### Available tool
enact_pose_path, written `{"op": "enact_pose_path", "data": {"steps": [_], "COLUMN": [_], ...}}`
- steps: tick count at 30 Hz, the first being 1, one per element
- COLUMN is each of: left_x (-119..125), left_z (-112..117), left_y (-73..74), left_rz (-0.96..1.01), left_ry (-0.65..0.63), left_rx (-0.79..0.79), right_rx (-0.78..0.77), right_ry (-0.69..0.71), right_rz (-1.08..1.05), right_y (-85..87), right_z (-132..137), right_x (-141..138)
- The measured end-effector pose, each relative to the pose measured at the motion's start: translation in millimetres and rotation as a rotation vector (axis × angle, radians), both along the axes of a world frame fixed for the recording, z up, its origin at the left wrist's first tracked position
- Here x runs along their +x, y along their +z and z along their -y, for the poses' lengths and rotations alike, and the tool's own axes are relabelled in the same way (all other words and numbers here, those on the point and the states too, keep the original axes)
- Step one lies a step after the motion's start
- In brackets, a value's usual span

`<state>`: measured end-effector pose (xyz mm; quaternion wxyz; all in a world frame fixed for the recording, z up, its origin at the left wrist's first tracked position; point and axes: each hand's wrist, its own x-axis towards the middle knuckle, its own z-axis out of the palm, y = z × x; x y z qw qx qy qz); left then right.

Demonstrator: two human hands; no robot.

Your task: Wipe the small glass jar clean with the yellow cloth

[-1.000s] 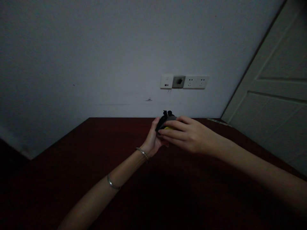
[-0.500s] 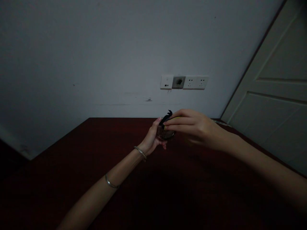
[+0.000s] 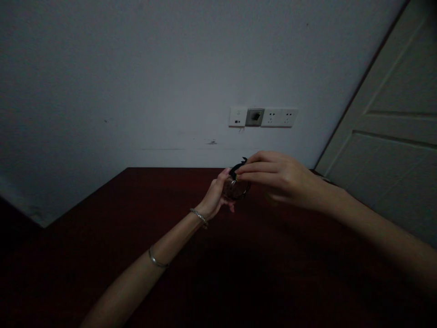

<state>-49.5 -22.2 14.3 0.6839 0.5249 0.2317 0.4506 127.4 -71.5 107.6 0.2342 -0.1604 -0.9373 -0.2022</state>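
Hands meeting just below the socket strip, in dim light. You are cupping a small round object in your left hand, straight beneath the socket strip and held up off the table. The fingers are curling round its left side with the thumb raised against its edge, so the hand is closing loosely on it.

Your right hand is reaching in from below and to the right of the socket strip. It is pinching a black tab that is sticking up from the top of the object, thumb and forefinger pressing together on it while the other fingers are lying nearly straight alongside. A chain bracelet is sitting on your left wrist and a plain bangle farther down the forearm. A door is standing to the right of the socket strip.

Handling, as a judgement: the object is probably light, since fingertips alone are carrying it. Its rim is glinting faintly, which suggests a hard, smooth and possibly slippery shell; the light is too poor to tell the material. The tab looks thin and pliable, so it is likely a weak place to bear weight. The safer hold is round the rim, with fingers supporting the underside.
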Motion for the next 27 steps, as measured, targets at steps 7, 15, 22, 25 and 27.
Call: {"op": "enact_pose_path", "data": {"steps": [7, 15, 22, 25, 27], "left_x": [-2, -4, -5, -5, -5], "left_z": [2, 2, 7, 9, 9], "left_y": [-1.0, -3.3, 3.3, 8.1, 10.9], "left_rz": [0.009, 0.033, 0.090, 0.123, 0.152], "left_ry": [0.005, -0.019, -0.128, -0.176, -0.219], "left_rx": [0.023, 0.076, 0.003, -0.061, -0.115], "right_rx": [-0.245, -0.334, -0.409, -0.412, -0.410], "right_ry": [0.089, 0.093, 0.099, 0.066, 0.058], "right_rz": [-0.177, -0.284, -0.448, -0.523, -0.548], "right_y": [0.7, -0.3, -7.8, -13.5, -18.4], "right_z": [-6, -6, -8, -9, -10], "right_x": [7, 10, 10, 12, 13]}}
